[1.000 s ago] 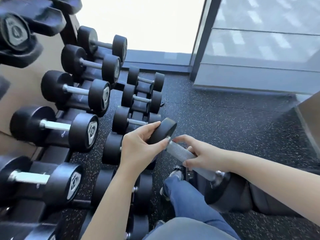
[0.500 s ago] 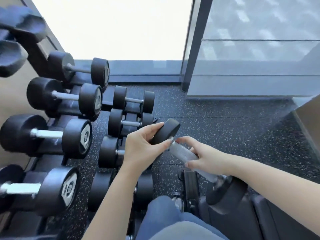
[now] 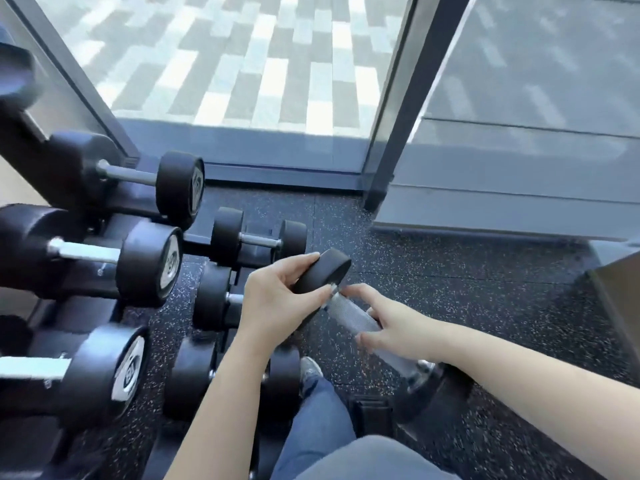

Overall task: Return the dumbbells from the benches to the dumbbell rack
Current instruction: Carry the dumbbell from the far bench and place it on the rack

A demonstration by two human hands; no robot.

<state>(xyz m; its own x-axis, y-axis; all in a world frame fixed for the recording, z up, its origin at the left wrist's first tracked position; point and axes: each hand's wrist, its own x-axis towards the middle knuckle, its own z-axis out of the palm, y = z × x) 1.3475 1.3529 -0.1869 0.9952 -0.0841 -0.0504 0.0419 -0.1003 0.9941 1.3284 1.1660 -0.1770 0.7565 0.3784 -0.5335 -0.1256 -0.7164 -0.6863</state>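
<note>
Black rubber heads and a knurled steel handle — that's the dumbbell [image 3: 349, 315] the person carries, slanting from upper left down to lower right, held in the air over the speckled black rubber floor [image 3: 450, 278], just right of the low tier of the black dumbbell rack [image 3: 221, 244]. Left hand [image 3: 273, 303] is cupped round the upper head, thumb on the inner face, fingers wrapped over the top rim. Right hand [image 3: 394, 327] is curled round the steel grip, fingers [image 3: 360, 291] reaching up towards the collar; lower head [image 3: 433, 386] hangs below the wrist, near a blue-jeaned leg [image 3: 322, 420] and the toe of a grey shoe [image 3: 310, 367].

On the rack, low tier: a small black dumbbell [image 3: 258, 240] at the far end sits in its cradle, w/ two more behind the left forearm, partly hidden. Upper tier at left carries bigger black round-head dumbbells [image 3: 152, 261] w/ silver end badges, handles lying across, all a bit blurred. Carried dumbbell touches none of them — its upper head floats just right of the far small one.

Beyond, a dark metal window post [image 3: 408, 105] splits two big glass panes; grey and white paving [image 3: 242, 57] shows outside.
</note>
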